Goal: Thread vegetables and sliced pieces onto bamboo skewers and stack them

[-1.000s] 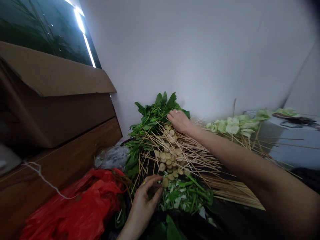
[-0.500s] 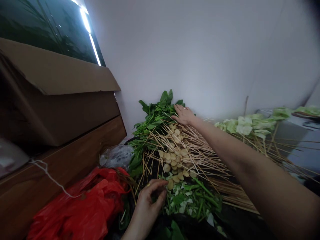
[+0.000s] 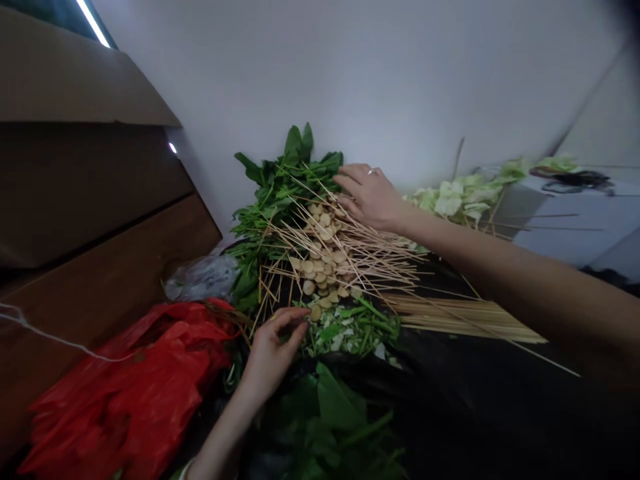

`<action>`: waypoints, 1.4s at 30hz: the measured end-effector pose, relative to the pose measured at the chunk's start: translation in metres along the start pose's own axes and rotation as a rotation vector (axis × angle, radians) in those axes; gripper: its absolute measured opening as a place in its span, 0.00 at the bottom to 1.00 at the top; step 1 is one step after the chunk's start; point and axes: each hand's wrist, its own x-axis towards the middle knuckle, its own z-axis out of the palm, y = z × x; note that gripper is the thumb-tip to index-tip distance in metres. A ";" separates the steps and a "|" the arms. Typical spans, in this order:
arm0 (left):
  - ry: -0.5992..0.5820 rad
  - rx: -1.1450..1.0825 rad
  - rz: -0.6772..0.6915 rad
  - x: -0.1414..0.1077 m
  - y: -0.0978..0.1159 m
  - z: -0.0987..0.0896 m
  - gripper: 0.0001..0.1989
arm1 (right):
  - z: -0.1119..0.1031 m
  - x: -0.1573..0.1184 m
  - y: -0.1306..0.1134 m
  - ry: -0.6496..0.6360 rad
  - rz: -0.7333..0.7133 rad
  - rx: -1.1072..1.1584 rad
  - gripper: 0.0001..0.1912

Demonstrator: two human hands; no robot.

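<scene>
My left hand [image 3: 277,345] is curled, its thumb and forefinger drawn together at the edge of a pale potato slice [image 3: 315,312]. Beyond it lies a heap of skewered potato slices [image 3: 325,257], with thin wooden skewers [image 3: 375,260] fanning out to both sides. My right hand [image 3: 373,193], a ring on one finger, reaches over the heap's far end with its fingers stretched towards the leafy greens [image 3: 287,180]. No held thing shows in it; its fingertips are partly hidden. Chopped greens [image 3: 345,330] lie just right of my left hand.
A red plastic bag [image 3: 135,387] and a clear bag [image 3: 203,277] lie at left, beside a wooden board [image 3: 110,267] and cardboard box [image 3: 85,180]. Bare skewers [image 3: 465,317] lie on black plastic [image 3: 475,387]. Skewered pale leaves [image 3: 450,197] sit by the wall [image 3: 375,80].
The view has tilted down and turned right, so more black plastic shows. My right hand has lifted slightly and curled a little over the skewers. My left hand stays by the same potato slice.
</scene>
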 end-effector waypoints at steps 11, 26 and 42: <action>-0.048 0.018 0.022 -0.001 0.003 0.005 0.11 | -0.057 -0.187 -0.099 -0.441 -0.086 0.605 0.09; -0.774 -0.002 0.116 -0.034 0.044 0.024 0.06 | -0.019 -0.265 -0.027 -0.543 0.325 0.173 0.12; -0.802 0.160 0.172 -0.036 0.039 0.028 0.06 | -0.013 -0.260 -0.039 -0.477 0.209 -0.139 0.10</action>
